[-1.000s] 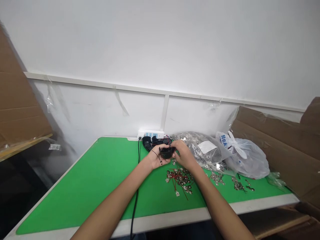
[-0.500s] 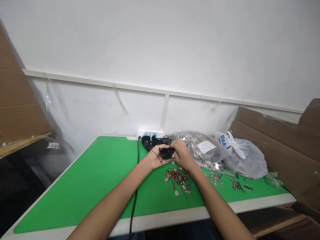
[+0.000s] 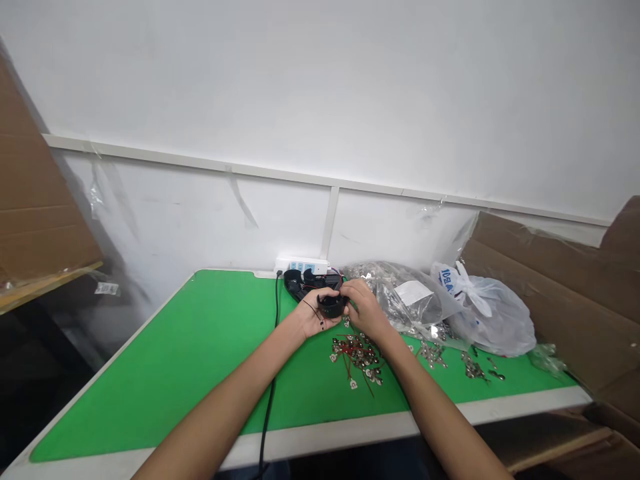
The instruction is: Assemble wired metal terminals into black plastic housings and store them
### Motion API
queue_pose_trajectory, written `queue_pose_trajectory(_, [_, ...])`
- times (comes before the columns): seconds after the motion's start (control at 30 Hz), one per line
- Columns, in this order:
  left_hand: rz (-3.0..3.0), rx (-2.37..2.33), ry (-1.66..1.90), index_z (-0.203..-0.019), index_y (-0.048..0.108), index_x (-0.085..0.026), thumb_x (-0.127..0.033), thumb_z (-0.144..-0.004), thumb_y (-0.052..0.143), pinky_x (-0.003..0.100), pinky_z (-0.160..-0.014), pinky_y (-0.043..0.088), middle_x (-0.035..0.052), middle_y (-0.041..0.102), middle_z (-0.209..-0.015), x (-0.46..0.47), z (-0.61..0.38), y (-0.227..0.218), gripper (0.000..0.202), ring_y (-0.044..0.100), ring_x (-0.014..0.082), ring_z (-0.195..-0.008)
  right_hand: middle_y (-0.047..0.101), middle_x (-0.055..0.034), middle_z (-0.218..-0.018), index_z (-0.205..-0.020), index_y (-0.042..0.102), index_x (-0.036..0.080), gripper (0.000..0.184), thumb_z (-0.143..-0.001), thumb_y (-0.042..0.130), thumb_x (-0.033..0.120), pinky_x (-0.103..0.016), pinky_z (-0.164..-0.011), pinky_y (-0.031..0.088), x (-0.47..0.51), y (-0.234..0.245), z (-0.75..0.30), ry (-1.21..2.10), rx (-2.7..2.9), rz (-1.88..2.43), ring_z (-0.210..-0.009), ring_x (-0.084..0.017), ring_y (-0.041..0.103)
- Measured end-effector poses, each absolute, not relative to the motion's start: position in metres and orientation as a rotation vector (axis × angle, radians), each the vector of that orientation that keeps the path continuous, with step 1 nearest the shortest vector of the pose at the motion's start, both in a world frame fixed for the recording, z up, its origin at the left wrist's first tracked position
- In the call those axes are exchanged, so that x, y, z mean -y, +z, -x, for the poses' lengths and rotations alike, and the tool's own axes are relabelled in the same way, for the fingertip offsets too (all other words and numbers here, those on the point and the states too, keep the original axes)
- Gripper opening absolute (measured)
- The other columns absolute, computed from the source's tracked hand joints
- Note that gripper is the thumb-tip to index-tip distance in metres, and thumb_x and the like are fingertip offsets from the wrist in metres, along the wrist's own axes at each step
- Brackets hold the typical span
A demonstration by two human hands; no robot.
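Note:
A curved black plastic housing (image 3: 332, 308) rests in my left hand (image 3: 313, 317), whose fingers go under and around it. Thin dark wires with small black ends (image 3: 321, 325) hang over the left palm. My right hand (image 3: 364, 305) is closed at the housing's right edge, its fingertips pressed together there; any small part between them is hidden. Just behind the hands lie more black curved plastic parts (image 3: 295, 283). On the green mat in front sits a pile of small metal pieces with red wires (image 3: 357, 353).
A white power strip (image 3: 303, 265) stands against the wall, its black cable (image 3: 273, 387) running over the front edge. To the right are a clear bag of metal parts (image 3: 385, 287), a tied white plastic bag (image 3: 493, 310), loose metal pieces (image 3: 473, 367) and a cardboard box (image 3: 545, 287).
The housing has tilted very slightly in my hands. Both hands keep almost the same place and grip; the view has shifted a little.

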State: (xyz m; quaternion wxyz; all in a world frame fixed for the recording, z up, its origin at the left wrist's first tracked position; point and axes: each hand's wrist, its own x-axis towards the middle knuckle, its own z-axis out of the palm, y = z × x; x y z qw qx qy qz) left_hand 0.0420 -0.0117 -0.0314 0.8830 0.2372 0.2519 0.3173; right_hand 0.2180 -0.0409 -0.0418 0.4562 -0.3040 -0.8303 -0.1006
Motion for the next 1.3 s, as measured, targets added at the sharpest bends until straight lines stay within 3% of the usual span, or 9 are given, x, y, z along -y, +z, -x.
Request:
queue_pose_trajectory(0.1, [-0.485,-0.567,0.712,-0.086,0.062,-0.012,-0.014,-0.087,0.061,0.024,-0.044,0.051,0.0077,0.070,-0.063,0.016,-0.043,-0.027,0.003,0.068,0.0192,-0.051,0.069,-0.0101,-0.107,-0.110,0.062,0.022,0.038,-0.084,0.046,-0.001,-0.044,-0.089,0.054,0.040,-0.042,-0.220,-0.208,2.064,0.770,-0.102,-0.026,0.060])
queue_pose_trajectory(0.27, [-0.588,-0.515,0.959,-0.100,0.067,-0.011,-0.027,-0.098,0.054,0.028,-0.053,0.058,0.0094,0.075,-0.076,0.010,-0.043,-0.018,0.021,0.072,0.0203,-0.060,0.068,-0.0112,-0.127,-0.125,0.061,0.025,0.038,-0.094,0.047,0.009,-0.050,-0.106,0.050,0.037,-0.037,-0.229,-0.071,2.055,0.837,-0.123,-0.027,0.061])
queue_pose_trajectory(0.4, [-0.753,-0.510,1.294,-0.117,0.065,-0.015,-0.034,-0.100,0.056,0.033,-0.089,0.061,0.0106,0.077,-0.105,0.000,-0.044,-0.020,0.027,0.075,0.0219,-0.097,0.070,-0.0103,-0.124,-0.124,0.061,0.025,0.026,-0.100,0.051,0.030,-0.048,-0.102,0.052,0.039,-0.032,-0.228,0.125,1.691,0.995,-0.116,-0.027,0.065])
queue_pose_trajectory(0.5, [-1.003,-0.582,1.416,-0.129,0.060,-0.020,-0.046,-0.097,0.063,0.039,-0.115,0.048,0.0098,0.071,-0.129,0.004,-0.046,-0.026,0.041,0.063,0.0251,-0.130,0.072,-0.0070,-0.104,-0.104,0.066,0.024,0.023,-0.097,0.060,0.044,-0.042,-0.089,0.053,0.044,-0.028,-0.218,0.251,1.548,1.058,-0.097,-0.025,0.067])
queue_pose_trajectory(0.6, [-1.345,-0.639,1.397,-0.138,0.056,-0.020,-0.057,-0.098,0.059,0.042,-0.127,0.030,0.0122,0.059,-0.146,0.018,-0.049,-0.029,0.055,0.044,0.0286,-0.148,0.070,-0.0048,-0.091,-0.093,0.067,0.024,0.025,-0.095,0.061,0.048,-0.038,-0.081,0.051,0.048,-0.024,-0.207,0.315,1.564,1.043,-0.087,-0.023,0.065])
queue_pose_trajectory(0.77, [-1.650,-0.597,1.300,-0.155,0.039,-0.021,-0.063,-0.103,0.042,0.046,-0.130,0.022,0.0139,0.046,-0.159,0.039,-0.054,-0.027,0.066,0.035,0.0297,-0.154,0.072,-0.0056,-0.095,-0.096,0.068,0.023,0.027,-0.096,0.059,0.049,-0.036,-0.078,0.050,0.050,-0.022,-0.200,0.422,1.506,1.007,-0.085,-0.023,0.064])
queue_pose_trajectory(0.9, [-1.912,-0.620,1.258,-0.159,0.032,-0.020,-0.061,-0.104,0.040,0.050,-0.130,0.020,0.0170,0.039,-0.162,0.038,-0.048,-0.026,0.069,0.030,0.0304,-0.155,0.071,-0.0048,-0.095,-0.094,0.067,0.023,0.027,-0.095,0.060,0.048,-0.036,-0.081,0.050,0.052,-0.019,-0.204,0.408,1.464,1.021,-0.086,-0.022,0.063])
queue_pose_trajectory(1.13, [-2.081,-0.643,1.316,-0.153,0.048,-0.027,-0.044,-0.090,0.075,0.051,-0.129,0.025,0.0133,0.050,-0.157,0.033,-0.032,-0.015,0.070,0.040,0.0335,-0.150,0.069,-0.0054,-0.093,-0.091,0.067,0.022,0.028,-0.093,0.062,0.049,-0.036,-0.084,0.050,0.052,-0.014,-0.213,0.383,1.460,1.012,-0.089,-0.023,0.061])
queue_pose_trajectory(1.3, [-1.798,-0.559,1.358,-0.136,0.066,-0.028,-0.027,-0.076,0.088,0.052,-0.130,0.026,0.0109,0.063,-0.146,0.039,-0.036,-0.010,0.064,0.050,0.0346,-0.144,0.068,-0.0037,-0.086,-0.088,0.065,0.022,0.033,-0.087,0.068,0.055,-0.032,-0.074,0.052,0.049,-0.020,-0.206,0.702,1.330,0.920,-0.080,-0.021,0.061])
